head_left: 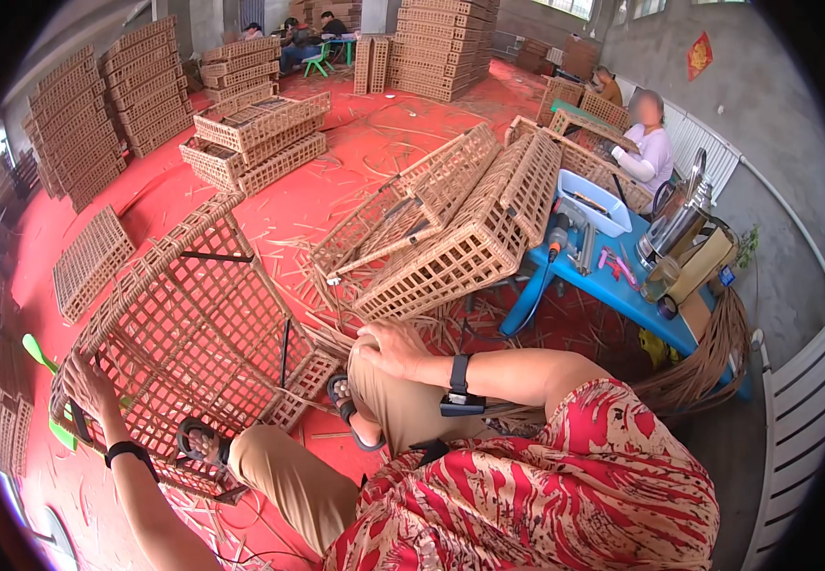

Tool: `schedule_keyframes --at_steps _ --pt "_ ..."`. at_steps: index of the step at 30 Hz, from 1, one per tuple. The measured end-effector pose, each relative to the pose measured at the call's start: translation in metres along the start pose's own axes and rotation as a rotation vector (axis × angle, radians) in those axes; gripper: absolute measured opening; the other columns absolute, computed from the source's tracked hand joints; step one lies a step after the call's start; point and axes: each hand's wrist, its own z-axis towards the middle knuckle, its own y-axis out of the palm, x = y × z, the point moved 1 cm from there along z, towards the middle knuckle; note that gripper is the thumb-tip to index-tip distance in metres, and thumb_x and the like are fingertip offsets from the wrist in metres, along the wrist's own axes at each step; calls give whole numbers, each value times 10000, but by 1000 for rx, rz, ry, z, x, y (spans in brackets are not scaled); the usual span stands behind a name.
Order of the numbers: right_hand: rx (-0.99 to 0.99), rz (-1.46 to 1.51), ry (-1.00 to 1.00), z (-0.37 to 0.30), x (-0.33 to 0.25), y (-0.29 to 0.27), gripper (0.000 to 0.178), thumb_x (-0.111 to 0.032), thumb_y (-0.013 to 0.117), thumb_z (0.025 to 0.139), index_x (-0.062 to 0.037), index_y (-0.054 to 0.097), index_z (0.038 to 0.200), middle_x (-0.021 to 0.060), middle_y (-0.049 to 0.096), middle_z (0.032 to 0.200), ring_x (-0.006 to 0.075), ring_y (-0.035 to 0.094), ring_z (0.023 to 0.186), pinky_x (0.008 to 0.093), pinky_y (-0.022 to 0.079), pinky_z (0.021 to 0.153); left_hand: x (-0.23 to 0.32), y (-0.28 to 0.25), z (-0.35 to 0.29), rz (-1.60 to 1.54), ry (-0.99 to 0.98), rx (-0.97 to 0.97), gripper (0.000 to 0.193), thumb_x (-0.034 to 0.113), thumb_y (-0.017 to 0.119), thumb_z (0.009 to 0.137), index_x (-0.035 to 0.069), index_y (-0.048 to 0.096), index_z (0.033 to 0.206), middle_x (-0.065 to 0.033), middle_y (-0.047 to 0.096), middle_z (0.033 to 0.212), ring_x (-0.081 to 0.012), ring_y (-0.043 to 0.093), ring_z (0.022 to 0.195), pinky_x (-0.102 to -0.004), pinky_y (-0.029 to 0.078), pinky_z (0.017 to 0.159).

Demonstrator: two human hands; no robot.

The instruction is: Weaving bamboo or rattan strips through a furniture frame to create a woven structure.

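My left hand (pixel 91 388) grips the near-left edge of a large brown open-weave wicker basket (pixel 194 324), its fingers wrapped over the rim. The basket stands tilted on the floor in front of my legs, its grid inside facing me, with black straps at its sides. My right hand (pixel 393 350) lies on my right knee, fingers loosely laid over it, holding nothing that I can see. Just beyond that knee, a pile of woven wicker panels and boxes (pixel 441 228) leans together. Loose strips of cane (pixel 327 324) lie between the pile and the basket.
At right, a blue table (pixel 622 285) carries a pale blue tub (pixel 593 202), a power tool (pixel 558 233) and a metal pot (pixel 679 228). A bundle of brown strands (pixel 717 352) hangs off its edge. Wicker stacks (pixel 436 48) stand farther back. Another person (pixel 650 152) sits beyond the table.
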Motion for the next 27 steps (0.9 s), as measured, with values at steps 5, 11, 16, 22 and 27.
schedule_keyframes --at_steps 5,11,16,22,27 --pt "79 -10 -52 1 2 3 362 -325 567 789 -52 641 1015 158 636 975 332 578 962 425 439 873 -1 3 1 11 3 19 526 175 567 837 72 406 1328 -129 478 1297 -291 416 1221 -426 297 1032" --pt "-46 5 21 -5 -4 2 382 -367 567 816 -71 616 1053 160 621 1064 312 561 1043 432 394 944 1 -8 1 -42 -38 -21 507 153 585 829 66 420 1301 -132 492 1268 -291 425 1208 -421 309 1026" --pt "35 -14 -3 1 3 6 390 -365 588 804 -77 617 1065 156 618 1049 327 569 1021 442 437 883 -8 30 2 -30 -20 68 508 129 582 821 86 418 1300 -106 503 1242 -270 435 1199 -414 321 1016" --pt "-32 5 10 4 -3 -4 366 -329 583 816 -60 590 1064 163 608 1089 327 559 1039 431 410 930 -14 34 2 -2 27 124 542 136 595 818 94 408 1325 -105 512 1237 -268 454 1179 -409 331 1003" --pt "-7 22 -14 -4 1 14 390 -343 587 821 -66 590 1097 163 606 1106 329 554 1056 431 405 934 -25 25 -3 22 24 114 527 141 583 828 75 410 1322 -115 503 1250 -284 446 1182 -416 329 1005"
